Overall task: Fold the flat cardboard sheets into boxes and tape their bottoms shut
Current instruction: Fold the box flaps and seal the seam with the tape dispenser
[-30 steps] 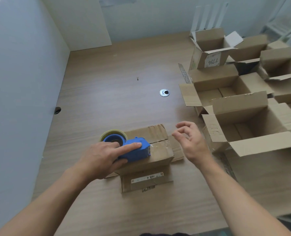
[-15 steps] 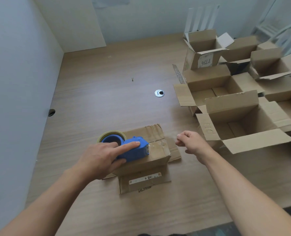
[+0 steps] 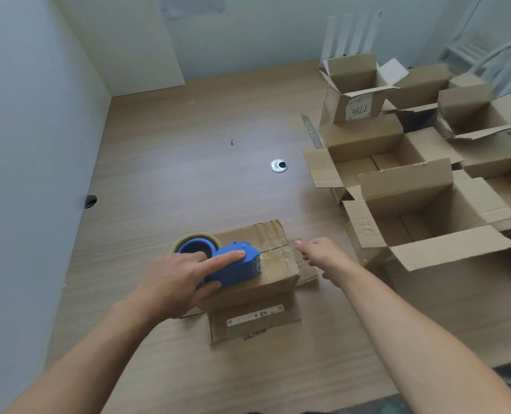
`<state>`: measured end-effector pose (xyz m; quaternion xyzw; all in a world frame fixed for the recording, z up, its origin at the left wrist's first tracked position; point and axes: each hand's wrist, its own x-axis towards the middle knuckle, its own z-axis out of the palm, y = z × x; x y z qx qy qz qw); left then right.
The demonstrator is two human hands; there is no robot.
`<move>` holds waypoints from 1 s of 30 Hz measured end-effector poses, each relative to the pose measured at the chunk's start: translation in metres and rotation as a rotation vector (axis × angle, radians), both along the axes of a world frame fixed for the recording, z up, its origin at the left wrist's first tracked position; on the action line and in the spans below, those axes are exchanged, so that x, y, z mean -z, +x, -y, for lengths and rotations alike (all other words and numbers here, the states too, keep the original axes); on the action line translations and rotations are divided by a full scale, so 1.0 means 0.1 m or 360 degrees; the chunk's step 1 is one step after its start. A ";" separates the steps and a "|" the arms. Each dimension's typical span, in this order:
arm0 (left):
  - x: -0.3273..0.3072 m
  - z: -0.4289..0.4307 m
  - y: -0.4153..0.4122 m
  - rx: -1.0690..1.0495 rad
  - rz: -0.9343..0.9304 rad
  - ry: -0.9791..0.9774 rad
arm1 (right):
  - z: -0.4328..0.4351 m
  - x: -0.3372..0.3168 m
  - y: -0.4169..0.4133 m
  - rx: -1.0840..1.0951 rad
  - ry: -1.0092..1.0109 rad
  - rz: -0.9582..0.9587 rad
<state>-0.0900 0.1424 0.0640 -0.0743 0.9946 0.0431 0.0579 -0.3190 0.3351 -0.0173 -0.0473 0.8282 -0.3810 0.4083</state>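
A small cardboard box point(image 3: 267, 234) lies bottom up on the wooden table point(image 3: 188, 180), with its lower flaps splayed flat around it. A strip of clear tape shines along its middle seam. My left hand point(image 3: 173, 282) grips a blue tape dispenser point(image 3: 236, 265) with a yellowish roll, resting it on the box's left half; the index finger lies straight along its top. My right hand point(image 3: 323, 255) hovers at the box's right edge above a side flap, thumb tip next to the box top. Its fingers are mostly hidden.
Several folded boxes with open top flaps crowd the right side: a near one point(image 3: 412, 216), one behind it point(image 3: 368, 150), a labelled one point(image 3: 357, 110) at the back. A metal grommet point(image 3: 278, 165) sits mid-table. A white partition point(image 3: 24, 144) bounds the left.
My right hand has come down and left from mid-air to the box's right edge. My left hand and the tape dispenser have stayed in place on the box.
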 end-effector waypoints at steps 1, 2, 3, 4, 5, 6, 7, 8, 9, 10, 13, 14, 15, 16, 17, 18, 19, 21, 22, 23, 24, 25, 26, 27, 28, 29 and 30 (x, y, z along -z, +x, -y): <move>0.01 0.00 0.00 0.0014 -0.0005 -0.0005 | 0.03 -0.01 0.03 -0.0027 0.0020 0.0037; 0.01 0.00 -0.01 0.0028 -0.0004 0.0001 | 0.05 -0.01 0.07 -0.0076 0.0051 0.0058; 0.01 0.01 -0.01 0.0039 -0.0003 0.0009 | 0.07 -0.03 0.09 -0.0136 0.0079 0.0070; 0.01 0.01 -0.01 0.0047 0.0003 0.0015 | 0.09 -0.04 0.10 -0.0198 0.0109 0.0063; 0.01 0.01 -0.01 0.0053 0.0017 0.0014 | 0.10 -0.04 0.10 -0.0243 0.0145 0.0011; 0.01 0.01 -0.01 0.0060 0.0030 0.0010 | 0.10 -0.03 0.08 -0.0259 0.0195 -0.0088; 0.01 0.01 -0.01 0.0069 0.0039 0.0008 | 0.09 -0.06 0.06 -0.0260 0.0268 -0.0216; 0.01 0.00 -0.01 0.0071 0.0047 0.0016 | 0.08 -0.10 0.05 -0.0241 0.0327 -0.0340; 0.01 0.00 -0.01 0.0068 0.0055 0.0030 | 0.07 -0.14 0.05 -0.0230 0.0334 -0.0463; 0.01 -0.01 -0.01 0.0066 0.0050 0.0036 | 0.06 -0.16 0.05 -0.0227 0.0278 -0.0568; 0.03 -0.01 -0.01 0.0041 -0.0027 0.0027 | 0.12 -0.26 0.15 -0.0265 0.0036 -0.0667; 0.03 -0.01 -0.01 0.0014 -0.0046 0.0030 | 0.15 -0.28 0.20 -0.0288 0.0005 -0.0654; 0.03 -0.01 -0.02 -0.0011 -0.0067 0.0025 | 0.18 -0.27 0.25 -0.0313 0.0014 -0.0675; 0.03 0.00 -0.02 -0.0029 -0.0085 0.0018 | 0.20 -0.24 0.29 -0.0332 0.0044 -0.0710; 0.02 0.01 -0.02 -0.0037 -0.0091 0.0027 | 0.21 -0.20 0.31 -0.0327 0.0073 -0.0739; 0.02 0.02 -0.02 -0.0036 -0.0103 0.0046 | 0.22 -0.17 0.33 -0.0309 0.0075 -0.0770; 0.03 0.04 -0.02 -0.0016 -0.0128 0.0068 | 0.21 -0.14 0.34 -0.0288 0.0063 -0.0794; 0.03 0.09 -0.03 0.0045 -0.0169 0.0107 | 0.21 -0.11 0.36 -0.0262 0.0049 -0.0844; 0.01 0.11 -0.02 0.0054 -0.0173 0.0127 | 0.20 -0.10 0.37 -0.0261 0.0047 -0.0874; -0.02 0.13 -0.02 0.0042 -0.0173 0.0133 | 0.20 -0.10 0.39 -0.0260 0.0046 -0.0892; -0.06 0.17 0.00 0.0017 -0.0176 0.0121 | 0.19 -0.09 0.40 -0.0257 0.0039 -0.0908; -0.10 0.22 0.03 -0.0010 -0.0180 0.0107 | 0.18 -0.08 0.41 -0.0247 0.0033 -0.0912; -0.14 0.28 0.07 -0.0039 -0.0164 0.0111 | 0.18 -0.08 0.41 -0.0238 0.0021 -0.0920; -0.19 0.34 0.13 -0.0072 -0.0137 0.0150 | 0.17 -0.07 0.41 -0.0233 0.0011 -0.0928; -0.22 0.41 0.21 -0.0109 -0.0095 0.0224 | 0.17 -0.07 0.41 -0.0233 0.0002 -0.0935; -0.25 0.48 0.30 -0.0151 -0.0041 0.0314 | 0.17 -0.06 0.41 -0.0228 0.0000 -0.0937; -0.28 0.55 0.37 -0.0199 0.0005 0.0396 | 0.18 -0.06 0.41 -0.0219 -0.0003 -0.0943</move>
